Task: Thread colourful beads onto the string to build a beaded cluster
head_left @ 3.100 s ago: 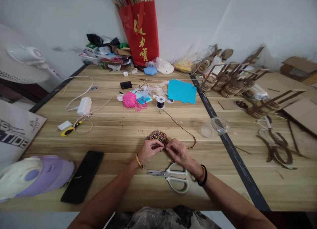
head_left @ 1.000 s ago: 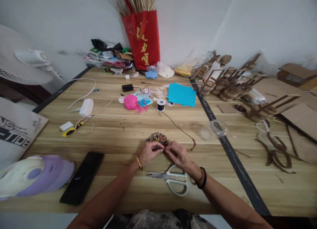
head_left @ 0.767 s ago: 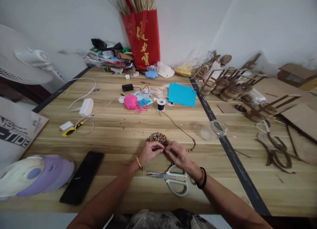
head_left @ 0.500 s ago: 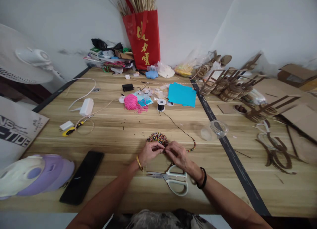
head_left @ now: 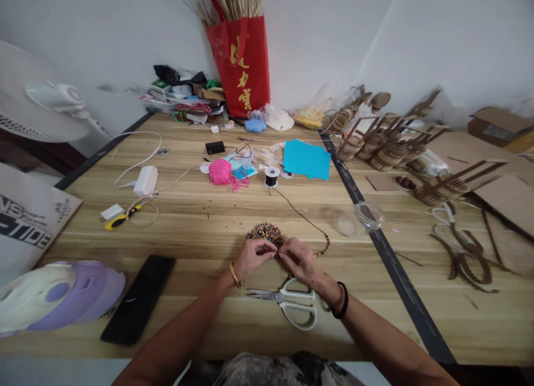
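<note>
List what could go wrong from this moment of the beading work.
1. The bead pile lies loose on the table right beside the left hand and right hand; a nudge could scatter it.
2. The cord runs slack to the spool; a tug might topple the spool.
3. The scissors lie under the right wrist and could snag it.

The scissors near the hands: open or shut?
Nearly shut. The scissors lie flat on the table, blades together pointing left, white handles beside the right hand, which does not hold them.
</note>
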`<state>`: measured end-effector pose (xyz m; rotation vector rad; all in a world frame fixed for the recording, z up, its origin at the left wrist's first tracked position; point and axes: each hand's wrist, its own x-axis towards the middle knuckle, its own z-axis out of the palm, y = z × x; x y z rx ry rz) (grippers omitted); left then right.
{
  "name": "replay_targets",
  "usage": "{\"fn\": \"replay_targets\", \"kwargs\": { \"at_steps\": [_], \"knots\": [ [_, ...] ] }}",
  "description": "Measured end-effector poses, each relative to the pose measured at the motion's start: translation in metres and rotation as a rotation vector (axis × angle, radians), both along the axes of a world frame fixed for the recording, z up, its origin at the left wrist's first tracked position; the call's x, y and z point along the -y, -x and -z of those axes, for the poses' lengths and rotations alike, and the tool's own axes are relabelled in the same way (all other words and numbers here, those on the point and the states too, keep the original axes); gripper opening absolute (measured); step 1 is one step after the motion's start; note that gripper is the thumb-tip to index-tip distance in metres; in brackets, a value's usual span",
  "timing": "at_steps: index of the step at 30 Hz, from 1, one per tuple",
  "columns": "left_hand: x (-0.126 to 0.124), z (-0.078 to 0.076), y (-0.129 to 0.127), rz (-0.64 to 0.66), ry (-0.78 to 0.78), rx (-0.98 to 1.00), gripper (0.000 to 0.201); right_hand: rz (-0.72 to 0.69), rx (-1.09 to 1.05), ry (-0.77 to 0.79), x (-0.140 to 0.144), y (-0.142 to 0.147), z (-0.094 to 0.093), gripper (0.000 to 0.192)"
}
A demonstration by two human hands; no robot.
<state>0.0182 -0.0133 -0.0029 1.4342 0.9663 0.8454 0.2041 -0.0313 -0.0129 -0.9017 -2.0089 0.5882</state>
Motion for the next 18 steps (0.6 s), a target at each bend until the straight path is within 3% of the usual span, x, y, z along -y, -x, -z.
{"fn": "replay_targets", "kwargs": {
  "at_steps": [18],
  "knots": [
    [-0.0004,0.0002,0.0000,-0.023,-0.011,-0.013,0.008,-0.008,-0.012,0.011,0.0005,-0.0002,-0.0036,0.010]
  ]
}}
